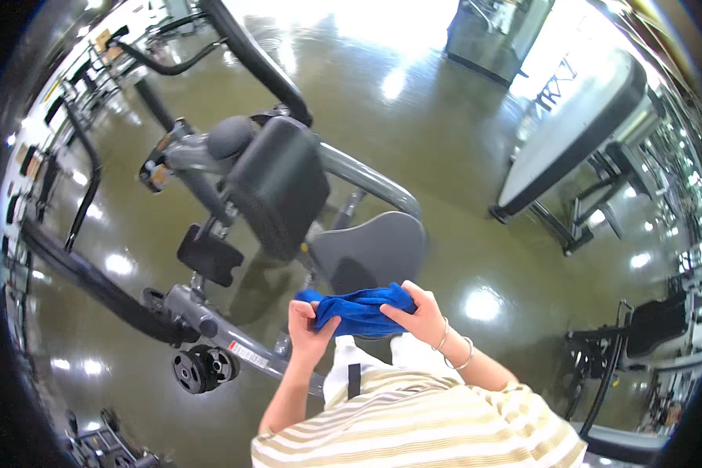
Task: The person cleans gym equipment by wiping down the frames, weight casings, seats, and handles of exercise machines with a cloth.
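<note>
A blue cloth [362,311] is bunched up and stretched between my two hands at waist height. My left hand [311,330] grips its left end, with the thumb in front. The other end is pinched in my right hand [414,311], whose wrist wears two bracelets. Just beyond the cloth lies the grey seat [374,243] of a gym machine, partly hidden by it. The machine's padded dark backrest [281,184] stands past the seat, to the left.
Curved metal arms [263,64] of the machine reach up and left. Weight plates [202,368] sit low on the left. A padded bench [573,134] stands at the right, and another black machine [637,327] is lower right. The glossy floor [456,175] reflects ceiling lights.
</note>
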The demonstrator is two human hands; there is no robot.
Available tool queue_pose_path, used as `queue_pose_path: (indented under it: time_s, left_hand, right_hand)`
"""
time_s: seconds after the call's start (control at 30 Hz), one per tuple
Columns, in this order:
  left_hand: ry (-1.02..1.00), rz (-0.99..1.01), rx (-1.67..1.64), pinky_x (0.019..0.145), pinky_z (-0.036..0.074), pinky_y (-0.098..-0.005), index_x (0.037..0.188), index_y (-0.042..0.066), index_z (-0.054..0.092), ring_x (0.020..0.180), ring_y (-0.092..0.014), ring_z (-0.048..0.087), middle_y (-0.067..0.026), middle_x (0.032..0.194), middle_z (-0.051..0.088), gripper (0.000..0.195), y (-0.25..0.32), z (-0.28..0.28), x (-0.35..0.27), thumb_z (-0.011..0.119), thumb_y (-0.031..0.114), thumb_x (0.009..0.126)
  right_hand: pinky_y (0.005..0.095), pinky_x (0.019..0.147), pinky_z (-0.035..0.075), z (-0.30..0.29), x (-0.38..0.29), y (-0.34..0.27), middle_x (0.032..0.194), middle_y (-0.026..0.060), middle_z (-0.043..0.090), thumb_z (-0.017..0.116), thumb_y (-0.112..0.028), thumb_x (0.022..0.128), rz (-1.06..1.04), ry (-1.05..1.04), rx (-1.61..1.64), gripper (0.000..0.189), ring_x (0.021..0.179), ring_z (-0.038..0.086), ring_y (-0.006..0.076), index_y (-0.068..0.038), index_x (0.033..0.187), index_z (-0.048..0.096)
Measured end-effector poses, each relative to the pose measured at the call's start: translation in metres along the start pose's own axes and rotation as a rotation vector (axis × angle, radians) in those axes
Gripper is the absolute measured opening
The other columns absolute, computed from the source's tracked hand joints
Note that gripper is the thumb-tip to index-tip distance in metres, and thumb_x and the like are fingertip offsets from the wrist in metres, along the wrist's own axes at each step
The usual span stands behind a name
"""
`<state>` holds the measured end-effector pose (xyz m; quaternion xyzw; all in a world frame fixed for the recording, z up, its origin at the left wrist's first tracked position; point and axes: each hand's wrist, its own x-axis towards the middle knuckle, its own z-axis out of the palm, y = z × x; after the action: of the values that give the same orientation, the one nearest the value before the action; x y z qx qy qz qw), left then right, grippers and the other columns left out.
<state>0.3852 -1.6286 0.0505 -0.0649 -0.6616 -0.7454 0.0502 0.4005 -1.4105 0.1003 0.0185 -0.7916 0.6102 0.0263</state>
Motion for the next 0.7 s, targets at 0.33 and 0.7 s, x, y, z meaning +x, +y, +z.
queue_pose_path:
  time_s: [0.33, 0.7]
  left_hand:
    - [-0.605, -0.005, 0.203, 0.073, 0.048, -0.0251, 0.1, 0.003, 0.058, 0.082, -0.011, 0.061, -0.0064, 0.086, 0.064, 0.036, -0.013, 0.237, 0.064, 0.078, 0.004, 0.069]
    - [-0.807, -0.136, 0.516, 0.059, 0.046, -0.0263, 0.082, 0.001, 0.062, 0.064, -0.011, 0.059, -0.0091, 0.073, 0.065, 0.021, -0.019, 0.406, 0.105, 0.076, 0.015, 0.074]
  right_hand:
    - [0.0211, 0.067, 0.042, -0.22, -0.072, 0.061, 0.08, -0.0022, 0.057, 0.062, -0.004, 0.08, 0.338, 0.536, 0.268, 0.012, 0.074, 0.051, 0.005, -0.001, 0.091, 0.06]
    - [0.0195, 0.061, 0.04, -0.432, -0.007, 0.101, 0.071, -0.0026, 0.054, 0.067, 0.003, 0.072, 0.139, 0.454, 0.23, 0.02, 0.066, 0.047, 0.004, -0.006, 0.078, 0.051]
